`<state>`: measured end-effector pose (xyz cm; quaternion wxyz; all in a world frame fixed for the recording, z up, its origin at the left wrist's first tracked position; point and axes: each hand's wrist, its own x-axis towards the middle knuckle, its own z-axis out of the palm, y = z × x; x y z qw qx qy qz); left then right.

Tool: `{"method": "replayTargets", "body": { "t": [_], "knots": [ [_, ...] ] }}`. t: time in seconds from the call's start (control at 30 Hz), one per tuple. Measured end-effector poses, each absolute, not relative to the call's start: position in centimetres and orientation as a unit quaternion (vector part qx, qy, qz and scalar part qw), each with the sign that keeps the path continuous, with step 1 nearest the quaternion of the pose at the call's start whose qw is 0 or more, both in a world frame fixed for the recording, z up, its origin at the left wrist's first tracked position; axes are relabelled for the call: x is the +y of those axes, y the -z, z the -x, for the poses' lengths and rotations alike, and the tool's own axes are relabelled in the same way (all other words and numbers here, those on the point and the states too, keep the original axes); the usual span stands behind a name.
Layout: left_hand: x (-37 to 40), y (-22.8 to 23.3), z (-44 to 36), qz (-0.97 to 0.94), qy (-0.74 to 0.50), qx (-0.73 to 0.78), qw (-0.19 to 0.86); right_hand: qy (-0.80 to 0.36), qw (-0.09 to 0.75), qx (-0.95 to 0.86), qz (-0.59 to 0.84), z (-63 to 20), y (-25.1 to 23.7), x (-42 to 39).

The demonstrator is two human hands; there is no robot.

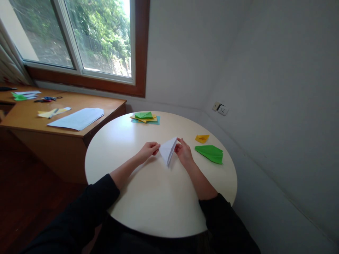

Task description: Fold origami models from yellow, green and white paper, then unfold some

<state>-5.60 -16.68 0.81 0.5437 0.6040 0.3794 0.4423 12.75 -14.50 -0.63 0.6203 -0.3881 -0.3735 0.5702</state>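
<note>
A folded white sheet of paper [167, 150], roughly triangular with its point downward, is held up over the round table between my two hands. My left hand [149, 150] pinches its left corner between thumb and curled fingers. At the paper's right side, my right hand [183, 152] grips the upper right corner, with some fingers behind the layers. The folded layers stand slightly apart along the right edge. To the right of my right hand lie a green folded paper plane [210, 153] and a small yellow folded paper piece [202, 138].
The round white table [148, 208] carries a stack of green, yellow and blue folded papers [144, 118] at its far side. On the wooden desk [76, 100] at left lie white sheets [78, 119], a yellow paper [53, 112] with a pen, and scissors [49, 99]. Walls stand behind and right.
</note>
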Motion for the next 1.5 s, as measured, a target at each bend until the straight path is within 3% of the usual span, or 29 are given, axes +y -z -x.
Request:
{"method": "replayTargets", "body": {
  "t": [0.27, 0.6, 1.5],
  "knots": [
    [-15.9, -0.7, 6.3, -0.480, -0.486, 0.299, 0.667, -0.581, 0.608, -0.380, 0.385, -13.0, 0.9, -14.5],
    [-15.7, -0.9, 6.5, -0.351, -0.513, 0.259, 0.739, -0.574, 0.598, -0.400, 0.391, -13.2, 1.4, -14.3],
    [-15.9, -1.6, 6.5, -0.250, -0.536, 0.220, 0.775, -0.599, 0.610, -0.364, 0.371, -12.9, 0.9, -14.8]
  ]
}}
